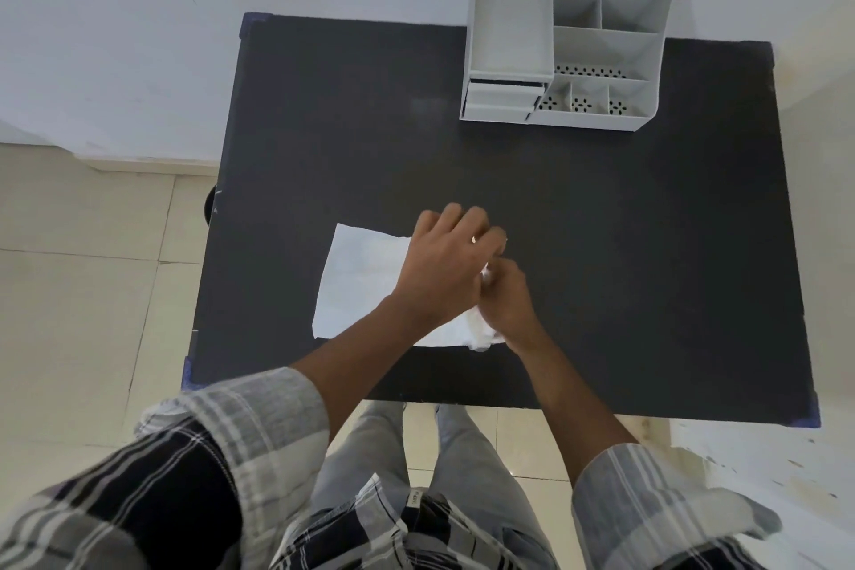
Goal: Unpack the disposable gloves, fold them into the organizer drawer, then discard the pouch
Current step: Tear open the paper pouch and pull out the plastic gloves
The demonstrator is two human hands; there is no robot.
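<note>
A flat white pouch [358,285] lies on the black table [601,222], near its front edge. My left hand [446,266] rests over the pouch's right end, fingers curled. Close against it, my right hand [509,308] pinches crumpled white glove material [481,331] that bunches out at the pouch's right corner. Both hands touch each other and hide the pouch's opening. The grey organizer [509,14] stands at the table's far right, and its small drawer [499,100] at the front left is slid a little way out.
The organizer has several open compartments, some with perforated floors. A white wall runs behind the table. Pale floor tiles [83,292] lie to the left, and a round dark object [210,204] peeks out under the table's left edge.
</note>
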